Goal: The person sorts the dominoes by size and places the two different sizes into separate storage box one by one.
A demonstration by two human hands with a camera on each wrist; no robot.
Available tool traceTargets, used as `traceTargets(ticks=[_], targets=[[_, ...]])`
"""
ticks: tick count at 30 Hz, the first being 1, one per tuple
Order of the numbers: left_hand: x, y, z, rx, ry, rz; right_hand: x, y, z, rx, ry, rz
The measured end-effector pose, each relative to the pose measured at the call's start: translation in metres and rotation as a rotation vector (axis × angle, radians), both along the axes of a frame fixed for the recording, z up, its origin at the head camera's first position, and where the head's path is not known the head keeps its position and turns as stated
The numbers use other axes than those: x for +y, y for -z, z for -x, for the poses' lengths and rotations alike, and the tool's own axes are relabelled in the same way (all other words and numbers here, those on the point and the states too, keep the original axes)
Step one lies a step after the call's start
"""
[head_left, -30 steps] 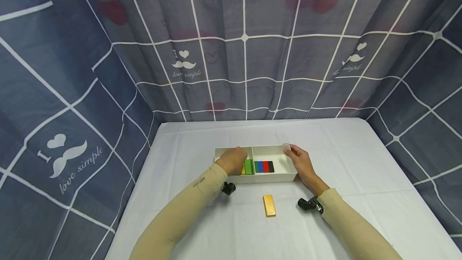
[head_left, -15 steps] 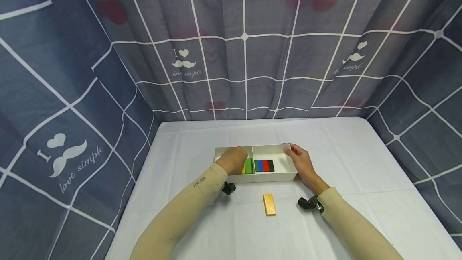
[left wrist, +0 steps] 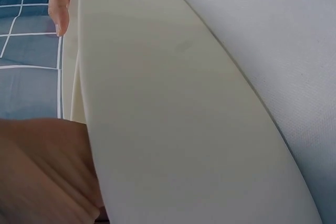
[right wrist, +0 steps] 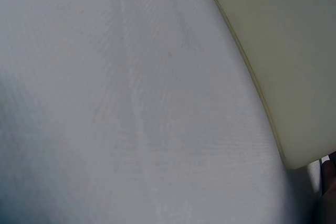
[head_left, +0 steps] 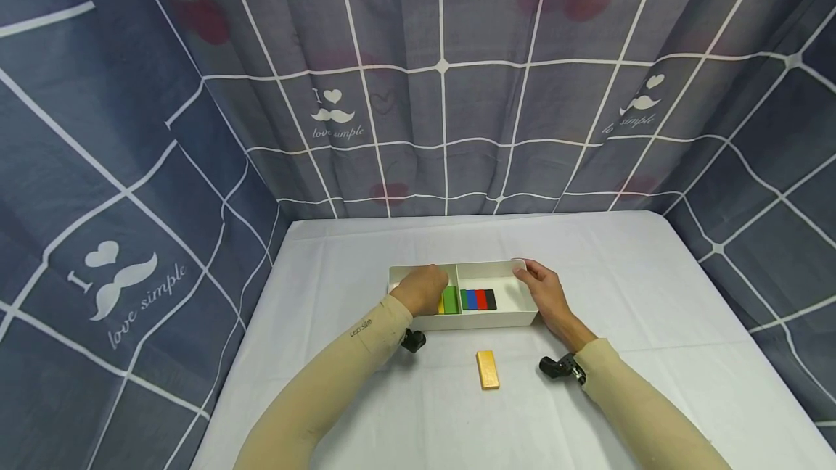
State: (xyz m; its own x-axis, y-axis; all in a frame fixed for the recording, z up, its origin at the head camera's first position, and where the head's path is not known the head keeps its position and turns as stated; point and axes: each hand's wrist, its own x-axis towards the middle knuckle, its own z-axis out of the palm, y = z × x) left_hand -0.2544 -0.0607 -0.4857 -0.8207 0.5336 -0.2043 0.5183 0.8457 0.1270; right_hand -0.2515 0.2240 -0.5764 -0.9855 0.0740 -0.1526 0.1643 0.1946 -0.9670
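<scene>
A white two-compartment box (head_left: 499, 320) lies across the middle of the table. My left hand (head_left: 421, 290) reaches down into its left compartment, with the fingertips hidden; I cannot tell what they hold. Beside those fingers are a green block (head_left: 451, 300) and a sliver of a yellow block (head_left: 440, 306). My right hand (head_left: 548, 299) grips the box's right end, thumb over the rim. Green, blue (head_left: 472, 300), red (head_left: 481, 300) and black (head_left: 491, 300) blocks stand in a row in the right compartment. In the left wrist view, the box's outer wall (left wrist: 173, 77) fills the middle.
A gold bar (head_left: 487, 370) lies on the white tablecloth (head_left: 431, 412) in front of the box, between the forearms. Grid-patterned curtains (head_left: 405, 107) rise behind the table and along both sides. A black wrist camera (head_left: 556, 368) sits by the right sleeve.
</scene>
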Motion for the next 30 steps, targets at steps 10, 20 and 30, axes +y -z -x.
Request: traceTargets(ticks=[10, 20, 30], targets=[[0.000, 0.000, 0.000, -0.016, -0.020, -0.007, 0.000, 0.000, -0.001, 0.009, -0.012, -0.011], [0.001, -0.009, 0.001, -0.015, -0.046, 0.044, -0.001, 0.000, 0.000, 0.007, -0.005, -0.006], [0.002, -0.023, 0.000, -0.039, -0.069, 0.066, 0.000, 0.000, -0.001, 0.012, -0.014, -0.005]])
